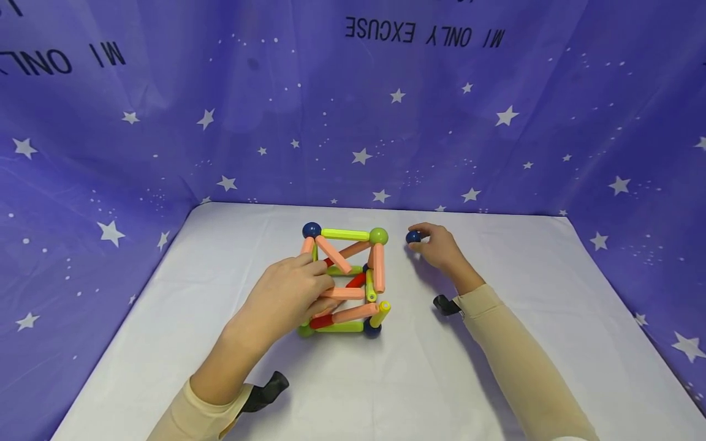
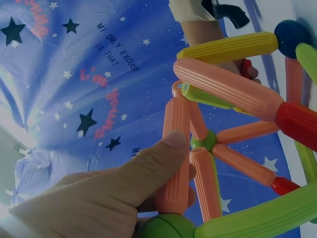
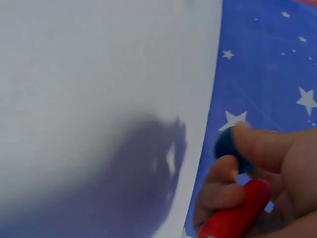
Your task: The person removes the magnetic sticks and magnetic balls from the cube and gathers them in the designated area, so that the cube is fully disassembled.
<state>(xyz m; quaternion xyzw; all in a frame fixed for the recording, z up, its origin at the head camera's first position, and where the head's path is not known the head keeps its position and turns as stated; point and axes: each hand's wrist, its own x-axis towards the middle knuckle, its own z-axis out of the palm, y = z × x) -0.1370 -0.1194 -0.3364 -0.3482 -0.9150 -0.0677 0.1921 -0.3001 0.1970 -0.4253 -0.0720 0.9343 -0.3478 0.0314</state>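
A frame of magnetic rods and balls [image 1: 344, 234] stands on the white table, with salmon, yellow-green and red rods joined at blue and green balls. At its left side, my left hand [image 1: 287, 297] pinches an upright salmon rod [image 2: 176, 148] between thumb and fingers, just above a green ball [image 2: 168, 227]. Right of the frame, my right hand [image 1: 438, 248] holds a dark blue ball [image 1: 413, 237] between thumb and fingertips. A red rod [image 3: 237, 210] lies in the curled lower fingers of that same hand. Part of the frame is hidden behind my left hand.
The table [image 1: 419, 380] has a white cloth. Behind it and along both sides hangs a purple-blue curtain [image 1: 309, 116] with white stars and lettering. A black strap end [image 1: 266, 392] sticks out by my left cuff, and another [image 1: 445, 305] by my right.
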